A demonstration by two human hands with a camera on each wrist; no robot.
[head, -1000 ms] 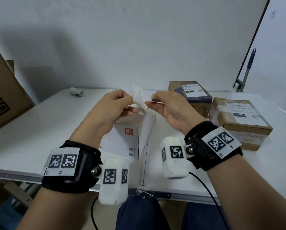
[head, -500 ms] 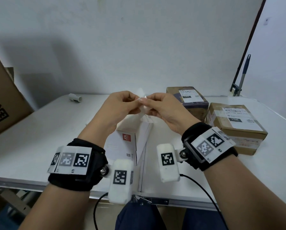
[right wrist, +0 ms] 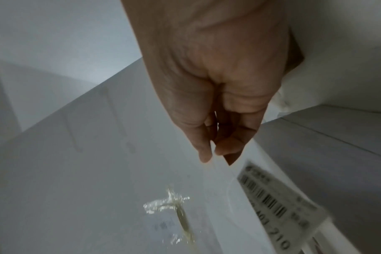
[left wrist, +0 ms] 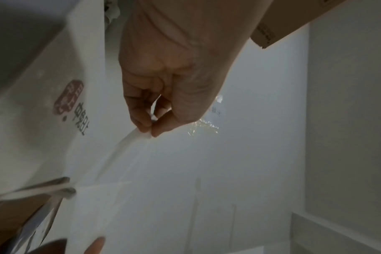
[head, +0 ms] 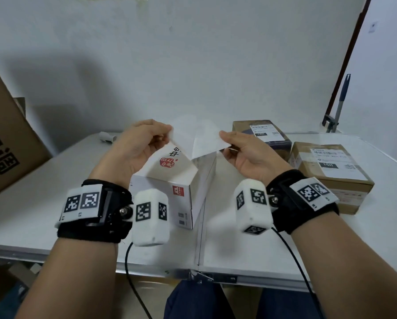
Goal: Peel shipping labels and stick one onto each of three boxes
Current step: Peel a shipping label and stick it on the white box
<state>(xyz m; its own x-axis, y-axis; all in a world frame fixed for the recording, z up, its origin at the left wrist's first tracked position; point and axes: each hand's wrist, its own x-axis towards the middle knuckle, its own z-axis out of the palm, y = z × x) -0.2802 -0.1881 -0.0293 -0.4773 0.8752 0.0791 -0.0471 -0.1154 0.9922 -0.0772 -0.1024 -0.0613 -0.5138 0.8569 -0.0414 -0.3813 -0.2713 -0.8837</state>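
A shipping label [head: 206, 140] is being pulled off its backing sheet [head: 181, 132], pinched by the right hand [head: 245, 155] and the left hand [head: 135, 146], above the white box [head: 169, 192] on the bench [head: 239, 245]. The sticky label could be folded onto itself or torn if pulled too fast. Two brown boxes [head: 331, 176] are labelled already.

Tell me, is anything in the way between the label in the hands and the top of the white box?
Nothing visible. The left hand and right hand pinch the label and its backing in the air just above the white box. The box's top is bare, only print on it.
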